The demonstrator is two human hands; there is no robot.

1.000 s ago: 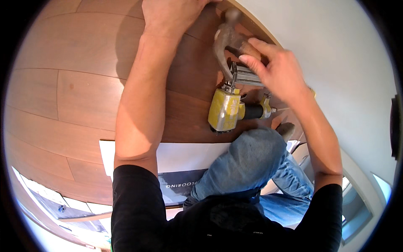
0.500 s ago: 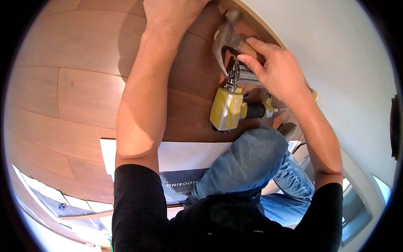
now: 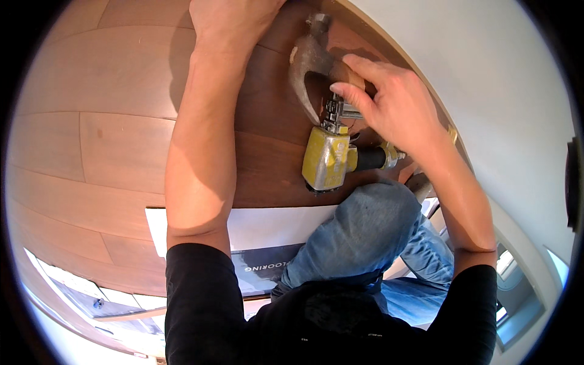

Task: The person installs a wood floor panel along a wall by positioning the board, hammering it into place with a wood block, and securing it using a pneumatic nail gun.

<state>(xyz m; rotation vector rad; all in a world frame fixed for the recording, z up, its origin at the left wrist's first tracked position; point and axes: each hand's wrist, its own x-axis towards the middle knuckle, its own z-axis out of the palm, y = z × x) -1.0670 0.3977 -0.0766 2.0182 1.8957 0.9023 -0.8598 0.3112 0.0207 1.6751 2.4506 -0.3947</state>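
Note:
My right hand (image 3: 398, 103) is closed round the wooden handle of a claw hammer (image 3: 310, 59), near its head. The hammer's striking face points to the far side and its curved claw reaches back toward me. Just below lies a yellow nail gun (image 3: 325, 159) on the brown floorboards, its magazine partly covered by my right hand. My left hand (image 3: 228, 21) is at the far edge of the view, resting low over the boards. Its fingers are cut off by the picture's rim.
A pale wall (image 3: 486, 103) rises on the right, with a narrow strip of reddish bare floor (image 3: 353, 45) along it. Near my bent knee (image 3: 371, 219) lies a white and grey carton (image 3: 267, 222). More white and grey packaging (image 3: 79, 283) sits at the lower left.
The hammer in my right hand has shifted a little to the left. My left hand has also moved slightly left. The nail gun stays where it lay.

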